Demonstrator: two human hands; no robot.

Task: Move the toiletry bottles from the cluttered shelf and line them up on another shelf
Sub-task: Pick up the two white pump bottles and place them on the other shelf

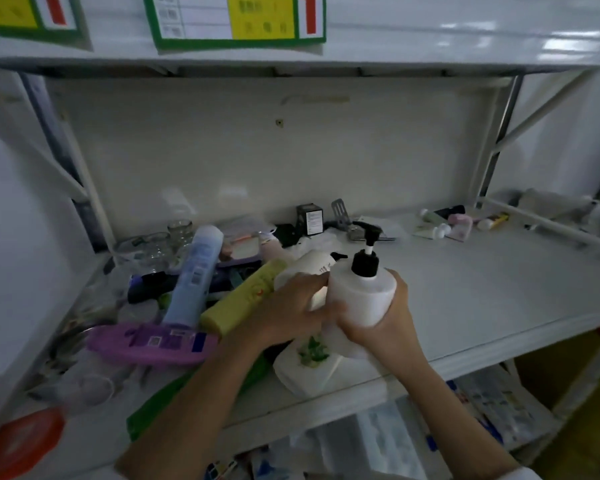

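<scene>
White metal shelf (pixel 482 292), pale back panel, dim light. Left half is a heap of clutter, right half mostly bare.

Right hand (pixel 392 317) is wrapped around the lower body of a white pump bottle (pixel 361 296), fingers curled behind it, thumb across the front. Bottle is upright, black pump head on top, sitting just in front of the heap near the shelf's middle. Can't tell if its base is on the shelf or lifted.

Left hand (pixel 291 306) is loosely curled, fingertips on the left side of the same bottle; palm lies over a second white bottle (pixel 309 268) lying on its side behind it.

Heap beside the hands: yellow-green bottle (pixel 243 299) lying diagonally, touching the left hand; tall blue bottle (pixel 194 275) leaning on the pile; purple bottle (pixel 149 342) flat at the front left. White bottle with a green leaf print (pixel 309 362) lies at the front edge, under both wrists.

Small tubes (pixel 458 223) sit well apart at the back right.
</scene>
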